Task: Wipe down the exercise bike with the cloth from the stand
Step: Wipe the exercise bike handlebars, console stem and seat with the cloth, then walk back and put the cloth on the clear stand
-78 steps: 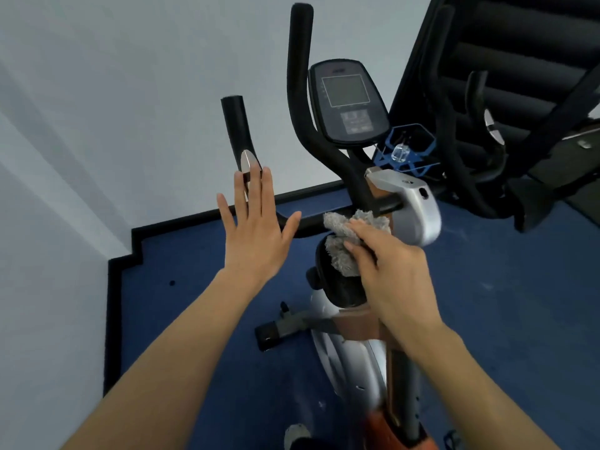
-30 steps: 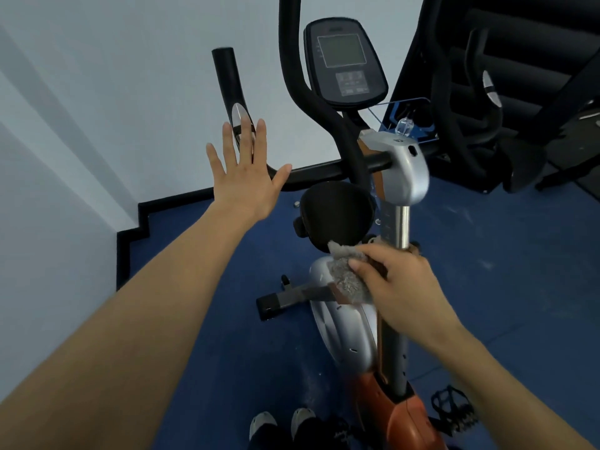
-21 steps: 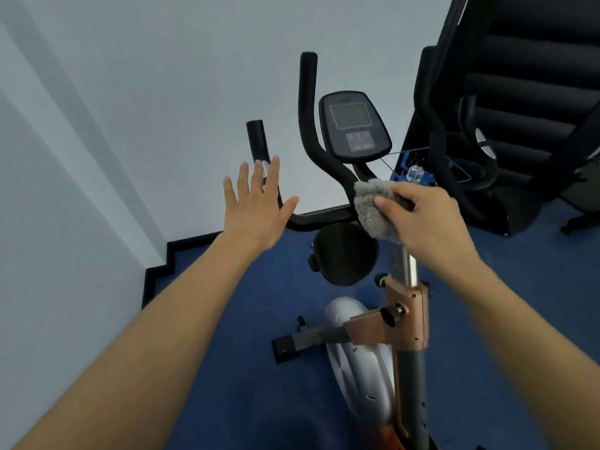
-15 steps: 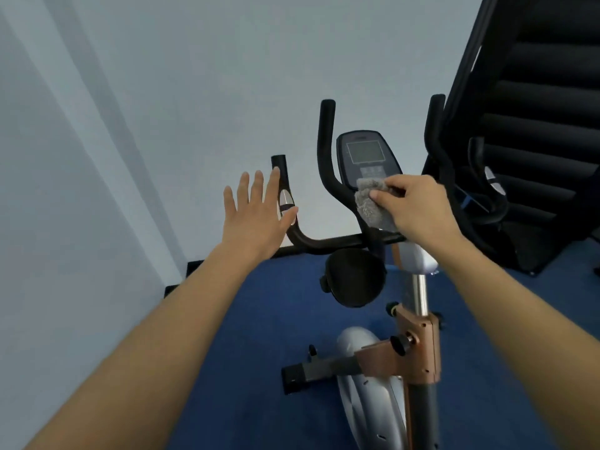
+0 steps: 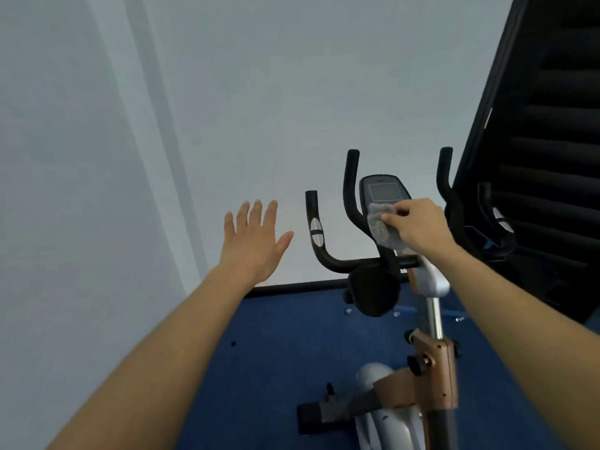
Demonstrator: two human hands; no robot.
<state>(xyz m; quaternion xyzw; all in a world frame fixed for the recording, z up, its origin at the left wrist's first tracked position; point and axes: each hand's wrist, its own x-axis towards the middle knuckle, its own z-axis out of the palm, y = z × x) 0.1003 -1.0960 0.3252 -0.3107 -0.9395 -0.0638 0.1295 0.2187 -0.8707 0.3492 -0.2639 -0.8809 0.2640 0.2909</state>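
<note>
The exercise bike (image 5: 431, 378) stands in front of me, with black handlebars (image 5: 316, 232), a dark console (image 5: 384, 191) and a silver and copper post. My right hand (image 5: 417, 224) grips a grey fluffy cloth (image 5: 381, 227) and presses it on the lower part of the console, covering the buttons. My left hand (image 5: 256, 241) hovers flat with fingers spread, left of the left handlebar grip and apart from it, holding nothing.
A pale wall (image 5: 194, 125) rises behind the bike. A large black machine (image 5: 545, 157) stands close on the right. Blue carpet (image 5: 279, 352) with a black skirting strip covers the floor.
My right hand has carried the cloth from the lower frame up past the silver stem onto the console. My view has tilted upward. The left hand stays spread beside the handlebar.
</note>
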